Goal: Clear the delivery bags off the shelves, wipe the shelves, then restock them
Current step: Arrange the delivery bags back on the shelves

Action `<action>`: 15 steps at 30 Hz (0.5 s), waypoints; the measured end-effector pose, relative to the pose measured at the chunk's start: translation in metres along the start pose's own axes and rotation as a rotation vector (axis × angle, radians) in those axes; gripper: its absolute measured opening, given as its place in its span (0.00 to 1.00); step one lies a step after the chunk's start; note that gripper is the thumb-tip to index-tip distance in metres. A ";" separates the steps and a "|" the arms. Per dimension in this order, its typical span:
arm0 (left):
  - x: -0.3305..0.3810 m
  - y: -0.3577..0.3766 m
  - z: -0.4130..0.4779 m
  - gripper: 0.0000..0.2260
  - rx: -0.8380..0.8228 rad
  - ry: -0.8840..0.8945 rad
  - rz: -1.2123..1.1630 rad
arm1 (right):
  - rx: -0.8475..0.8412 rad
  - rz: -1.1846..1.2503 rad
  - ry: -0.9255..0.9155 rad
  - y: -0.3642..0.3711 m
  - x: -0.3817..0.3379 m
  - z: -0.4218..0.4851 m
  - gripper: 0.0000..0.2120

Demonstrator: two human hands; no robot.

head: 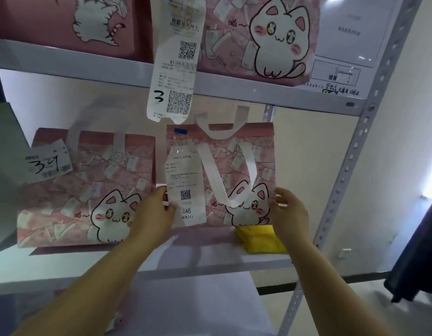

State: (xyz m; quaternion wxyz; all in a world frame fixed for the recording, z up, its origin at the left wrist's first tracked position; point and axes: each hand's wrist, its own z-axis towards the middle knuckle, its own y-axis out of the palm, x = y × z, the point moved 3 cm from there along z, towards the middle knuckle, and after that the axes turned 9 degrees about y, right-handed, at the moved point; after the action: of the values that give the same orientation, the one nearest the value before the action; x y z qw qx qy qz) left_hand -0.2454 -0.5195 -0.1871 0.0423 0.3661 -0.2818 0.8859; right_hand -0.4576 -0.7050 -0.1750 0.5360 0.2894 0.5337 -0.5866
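A pink delivery bag with a white cat print (236,166) stands upright on the middle shelf (210,260), a receipt marked 046 taped to its front. My left hand (154,209) grips its lower left edge and my right hand (290,209) grips its lower right edge. A second cat bag (88,190) with a tag reading 34 stands to its left. Two more pink bags (263,37) sit on the upper shelf, one with a long receipt marked 3 hanging down. A yellow cloth (261,238) lies on the shelf below my right hand, partly behind the bag.
The white metal shelf upright (350,151) with punched holes runs down the right side. A notice sheet (343,57) hangs on the wall behind it. Dark fabric (418,251) hangs at the far right. A lower shelf surface (198,299) lies beneath my forearms.
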 end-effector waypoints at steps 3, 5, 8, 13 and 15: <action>0.000 0.010 0.012 0.14 0.015 0.023 -0.033 | -0.038 0.014 0.015 0.011 0.003 0.019 0.11; -0.001 0.017 0.019 0.15 0.023 0.034 -0.036 | -0.065 -0.005 0.027 0.018 0.006 0.033 0.12; -0.005 0.029 0.029 0.16 0.036 0.017 -0.045 | -0.127 -0.003 0.042 0.027 0.010 0.054 0.12; -0.015 0.044 0.046 0.18 0.043 -0.029 -0.029 | -0.224 -0.068 0.074 0.041 0.018 0.082 0.09; -0.021 0.050 0.048 0.18 0.037 -0.056 -0.056 | -0.262 -0.086 0.078 0.045 0.023 0.088 0.06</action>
State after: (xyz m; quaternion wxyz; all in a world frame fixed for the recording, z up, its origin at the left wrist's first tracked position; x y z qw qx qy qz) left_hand -0.2142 -0.5837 -0.1976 0.0527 0.3992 -0.2562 0.8788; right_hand -0.4003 -0.7886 -0.1871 0.5222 0.2165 0.6382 -0.5227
